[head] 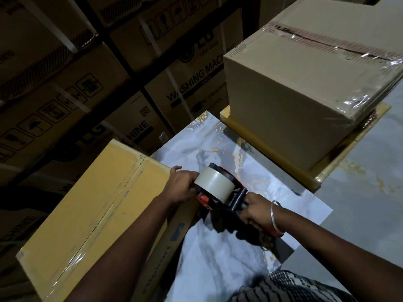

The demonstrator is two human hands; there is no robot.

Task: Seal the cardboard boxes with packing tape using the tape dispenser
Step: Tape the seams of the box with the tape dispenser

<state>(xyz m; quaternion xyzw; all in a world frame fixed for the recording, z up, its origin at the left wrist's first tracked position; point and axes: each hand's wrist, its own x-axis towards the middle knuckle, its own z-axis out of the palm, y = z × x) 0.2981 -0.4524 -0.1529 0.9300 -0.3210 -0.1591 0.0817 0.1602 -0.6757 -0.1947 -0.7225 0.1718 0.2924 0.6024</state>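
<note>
Red tape dispenser (220, 188) gripped by both hands (254, 211)

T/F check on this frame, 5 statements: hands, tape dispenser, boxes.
1. The right hand grips the handle of the tape dispenser. True.
2. The left hand rests flat on the brown box, away from the dispenser. False: it is at the dispenser's front end, beside the tape roll.
3. The brown box at upper right already has clear tape along its top seam. True.
4. The tape roll is bright blue. False: it is pale, off-white.
5. The yellow box at left has its flaps standing open. False: its flaps lie shut, with tape along the seam.
</note>
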